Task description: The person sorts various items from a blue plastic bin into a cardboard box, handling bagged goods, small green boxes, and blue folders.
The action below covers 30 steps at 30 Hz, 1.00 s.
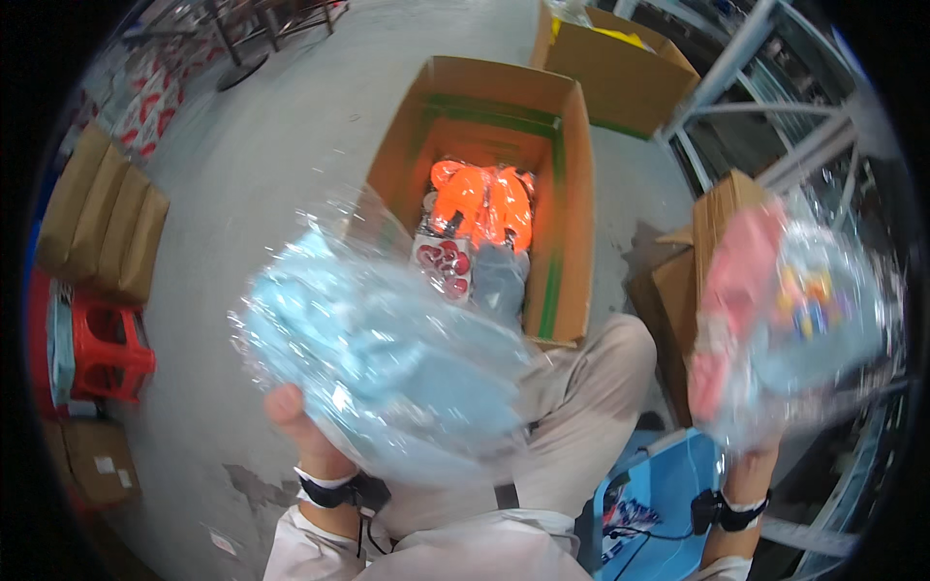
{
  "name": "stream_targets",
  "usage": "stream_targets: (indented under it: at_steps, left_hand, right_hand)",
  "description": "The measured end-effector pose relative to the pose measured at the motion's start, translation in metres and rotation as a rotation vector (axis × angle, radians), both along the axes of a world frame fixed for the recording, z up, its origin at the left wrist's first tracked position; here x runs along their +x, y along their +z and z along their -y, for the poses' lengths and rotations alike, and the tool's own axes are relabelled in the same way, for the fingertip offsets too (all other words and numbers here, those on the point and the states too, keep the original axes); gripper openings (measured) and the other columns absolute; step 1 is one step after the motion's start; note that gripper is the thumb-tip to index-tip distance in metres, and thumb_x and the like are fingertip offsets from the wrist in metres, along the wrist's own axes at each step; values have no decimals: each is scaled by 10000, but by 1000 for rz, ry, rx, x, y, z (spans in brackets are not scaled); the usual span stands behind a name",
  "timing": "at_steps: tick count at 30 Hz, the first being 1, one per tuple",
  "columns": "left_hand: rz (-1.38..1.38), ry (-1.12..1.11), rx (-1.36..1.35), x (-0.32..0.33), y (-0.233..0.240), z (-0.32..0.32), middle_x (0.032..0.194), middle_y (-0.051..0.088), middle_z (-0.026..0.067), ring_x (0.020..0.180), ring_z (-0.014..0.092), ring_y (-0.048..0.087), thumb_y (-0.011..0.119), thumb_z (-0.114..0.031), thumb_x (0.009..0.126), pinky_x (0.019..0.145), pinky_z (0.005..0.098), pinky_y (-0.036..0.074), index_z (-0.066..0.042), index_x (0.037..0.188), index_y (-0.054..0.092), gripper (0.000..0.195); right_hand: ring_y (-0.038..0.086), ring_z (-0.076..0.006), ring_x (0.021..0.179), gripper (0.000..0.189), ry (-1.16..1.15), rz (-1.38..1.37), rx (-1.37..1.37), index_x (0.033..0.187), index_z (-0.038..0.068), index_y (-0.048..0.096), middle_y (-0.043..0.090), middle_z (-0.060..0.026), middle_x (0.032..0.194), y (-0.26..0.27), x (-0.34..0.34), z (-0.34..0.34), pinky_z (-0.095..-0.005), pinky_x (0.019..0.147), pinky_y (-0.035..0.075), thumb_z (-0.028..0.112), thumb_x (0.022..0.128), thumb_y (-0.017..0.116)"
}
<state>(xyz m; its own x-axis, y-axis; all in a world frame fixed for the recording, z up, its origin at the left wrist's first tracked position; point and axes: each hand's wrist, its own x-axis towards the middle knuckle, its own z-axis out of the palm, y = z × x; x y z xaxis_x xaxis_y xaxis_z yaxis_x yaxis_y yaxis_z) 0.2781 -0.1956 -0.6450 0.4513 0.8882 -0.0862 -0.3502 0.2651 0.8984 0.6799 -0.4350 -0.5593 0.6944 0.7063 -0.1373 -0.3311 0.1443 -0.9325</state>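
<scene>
My left hand grips a light-blue soft item in a clear plastic bag, thumb in view and the other fingers hidden beneath it. On the right, my right hand has hold of a second clear bag with a pink and pale-blue item and a multicoloured print; most of that hand is hidden and the bag is blurred. In front of my knees stands an open cardboard box. Inside lie bright-orange wrapped items, a packet of red round pieces and a grey wrapped item.
A blue plastic bin holding small packets stands by my right side. Metal shelving runs along the right. Another cardboard box is behind the first. At left are a red plastic stool and brown cartons.
</scene>
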Motion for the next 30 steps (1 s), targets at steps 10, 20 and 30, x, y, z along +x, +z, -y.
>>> stream_targets:
  at_steps: [10,20,30]
  left_hand:
    - [442,407,-171,-10,30,-70,1199,588,121,1033,230,583,618,-360,890,879,374,489,-11,1270,486,532]
    - [577,375,-330,-6,3,-155,1199,597,131,1049,238,596,627,-323,872,892,387,501,-5,1276,497,531]
    - [456,394,-352,12,11,-125,1199,606,142,1066,246,610,637,-286,855,904,400,513,2,1283,508,532]
  right_hand:
    - [656,-171,701,369,349,391,-172,1120,-22,592,660,-67,891,-9,-39,-431,-298,578,560,188,829,673]
    - [673,-376,1031,825,324,985,-892,1217,-103,588,681,-255,1132,-389,27,-602,-423,885,524,553,739,737]
    - [671,-289,807,649,625,667,-929,1087,-15,661,684,-183,967,-336,11,-608,-412,653,538,561,790,686]
